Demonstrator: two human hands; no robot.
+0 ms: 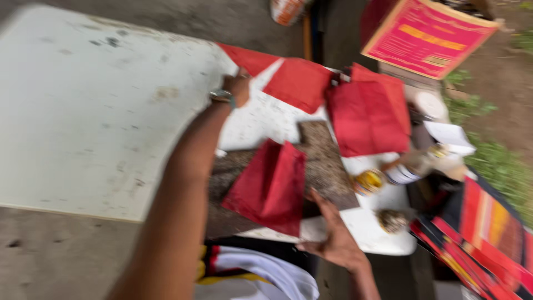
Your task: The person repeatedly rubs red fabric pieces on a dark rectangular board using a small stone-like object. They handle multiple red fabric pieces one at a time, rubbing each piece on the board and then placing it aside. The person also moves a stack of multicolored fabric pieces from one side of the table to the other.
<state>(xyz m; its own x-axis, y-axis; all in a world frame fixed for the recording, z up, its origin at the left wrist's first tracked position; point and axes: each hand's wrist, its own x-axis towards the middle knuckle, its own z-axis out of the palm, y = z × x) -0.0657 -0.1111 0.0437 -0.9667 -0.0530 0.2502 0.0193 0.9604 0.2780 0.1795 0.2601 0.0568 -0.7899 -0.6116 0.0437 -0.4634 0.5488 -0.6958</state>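
The picture is motion-blurred. My left hand (240,86), with a watch on the wrist, reaches far across the white table (94,111) and rests on or near a red paper sheet (250,58) at the table's far edge; its grip is unclear. My right hand (333,236) is spread, fingers apart, touching the lower right edge of a folded red paper piece (271,186) lying on a speckled dark board (327,161). More red folded paper pieces lie beyond, one in the middle (300,82) and a larger one to the right (369,114).
A small yellow open tin (369,181), a bottle lying on its side (413,166) and a round lid (393,220) sit at the table's right end. A pink box (427,36) stands at the top right. Stacked red and orange printed sheets (488,233) lie lower right.
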